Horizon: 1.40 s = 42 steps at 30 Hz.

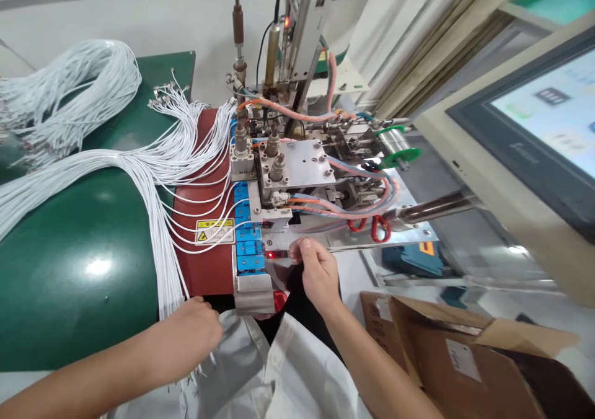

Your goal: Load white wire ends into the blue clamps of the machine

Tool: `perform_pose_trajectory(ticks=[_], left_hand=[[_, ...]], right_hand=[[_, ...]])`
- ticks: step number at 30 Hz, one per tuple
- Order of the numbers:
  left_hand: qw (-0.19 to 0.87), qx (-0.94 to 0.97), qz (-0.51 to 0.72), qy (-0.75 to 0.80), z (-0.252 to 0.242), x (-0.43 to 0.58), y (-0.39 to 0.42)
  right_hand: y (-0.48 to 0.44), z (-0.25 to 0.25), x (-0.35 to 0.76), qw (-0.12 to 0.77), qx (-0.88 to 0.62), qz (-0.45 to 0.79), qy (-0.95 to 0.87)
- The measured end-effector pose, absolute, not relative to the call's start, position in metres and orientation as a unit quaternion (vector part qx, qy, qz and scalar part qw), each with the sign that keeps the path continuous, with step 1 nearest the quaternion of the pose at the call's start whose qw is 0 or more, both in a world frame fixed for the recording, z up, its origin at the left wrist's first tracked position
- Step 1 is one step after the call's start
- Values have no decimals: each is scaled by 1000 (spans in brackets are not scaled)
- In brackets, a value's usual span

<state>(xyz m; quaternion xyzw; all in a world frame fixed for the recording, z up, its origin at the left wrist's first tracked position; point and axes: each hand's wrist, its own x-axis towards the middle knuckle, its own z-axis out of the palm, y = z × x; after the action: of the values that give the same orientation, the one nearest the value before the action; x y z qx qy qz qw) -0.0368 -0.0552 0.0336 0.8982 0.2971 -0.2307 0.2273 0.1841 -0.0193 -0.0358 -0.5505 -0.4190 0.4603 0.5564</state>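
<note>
Two hands: left hand [198,333] closed on white wires [163,264]; right hand [317,274] pinched at one machine [297,165].

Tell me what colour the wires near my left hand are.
White; the wires show best in the head view, fanning over the green cover.

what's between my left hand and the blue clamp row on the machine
Nothing visible. The left hand grips the white wires below and left of the blue clamp row; only bare red panel lies between them.

Yellow warning label [214,230] on red machine cover [207,273]: triangle signs, wording illegible.
</note>
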Motion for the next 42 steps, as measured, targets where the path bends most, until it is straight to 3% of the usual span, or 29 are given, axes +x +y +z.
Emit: perform_pose_trajectory(ticks=[2, 5, 7, 10, 18, 24, 28, 33, 42], left_hand=[[283, 896, -173, 295, 36, -30, -47], [372, 843, 38, 386, 43, -12, -29], [380, 790, 151, 457, 43, 0, -20], [362, 744, 230, 512, 35, 13, -14], [384, 713, 287, 512, 18, 25, -19], [358, 696, 341, 521, 14, 28, -20], [341, 710, 335, 517, 14, 28, -20], [428, 688, 283, 513, 20, 26, -15], [491, 608, 313, 540, 18, 28, -14]], right_hand=[[-22, -32, 182, 558, -546, 461, -422], [-28, -24, 178, 563, -511, 479, -439], [-33, -19, 175, 579, -474, 491, -446], [-37, -14, 174, 601, -445, 487, -451], [-31, -6, 174, 520, -514, 446, -516], [-35, -9, 161, 557, -558, 477, -389], [-35, -9, 162, 548, -558, 451, -430], [-31, -3, 171, 509, -541, 416, -526], [-33, -11, 157, 546, -543, 548, -327]])
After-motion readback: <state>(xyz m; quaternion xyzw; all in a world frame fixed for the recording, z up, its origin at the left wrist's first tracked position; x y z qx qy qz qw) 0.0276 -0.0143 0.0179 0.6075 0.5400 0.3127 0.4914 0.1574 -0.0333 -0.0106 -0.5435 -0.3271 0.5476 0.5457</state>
